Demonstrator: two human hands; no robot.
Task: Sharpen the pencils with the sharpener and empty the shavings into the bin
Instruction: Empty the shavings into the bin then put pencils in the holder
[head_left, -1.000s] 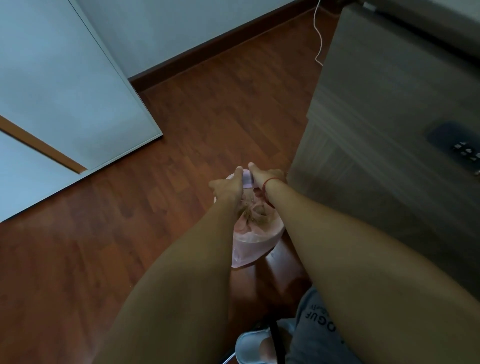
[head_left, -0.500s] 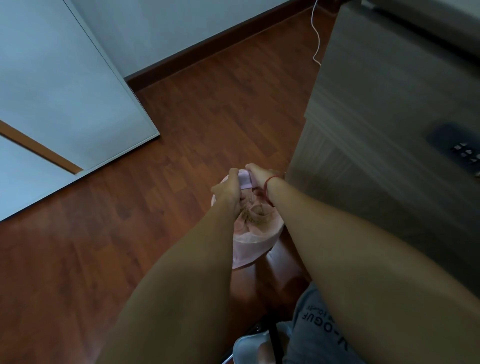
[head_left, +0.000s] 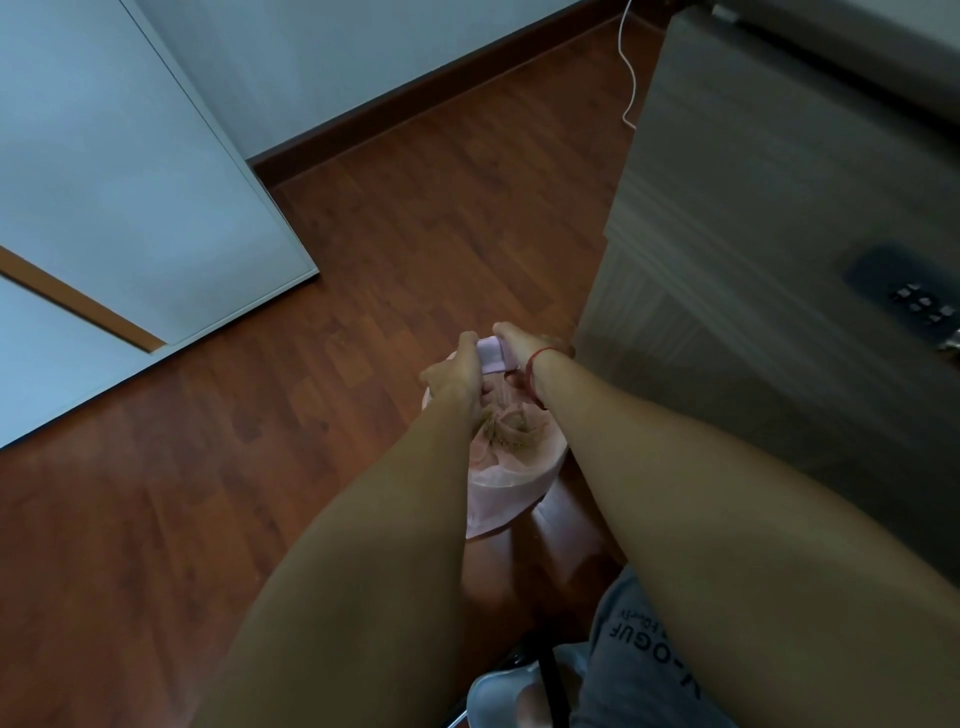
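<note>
Wood floor (head_left: 415, 234) is filling the view, with a white door panel (head_left: 130, 182) running off the left edge. The left hand (head_left: 457, 376) is gripping one end of the pale sharpener (head_left: 491, 358) and the right hand (head_left: 522, 347) is gripping the other, right above the pink-lined bin (head_left: 514, 488). Most fingertips are hiding behind the sharpener. Shavings (head_left: 506, 435) are lying in the bin, blurry. A grey cabinet (head_left: 753, 208) is getting cropped at the right.

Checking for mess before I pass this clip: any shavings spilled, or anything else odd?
Nothing stands out. The left hand and right hand hold the sharpener over the bin; the shavings lie inside it, and no spill shows on the floor around it.
</note>
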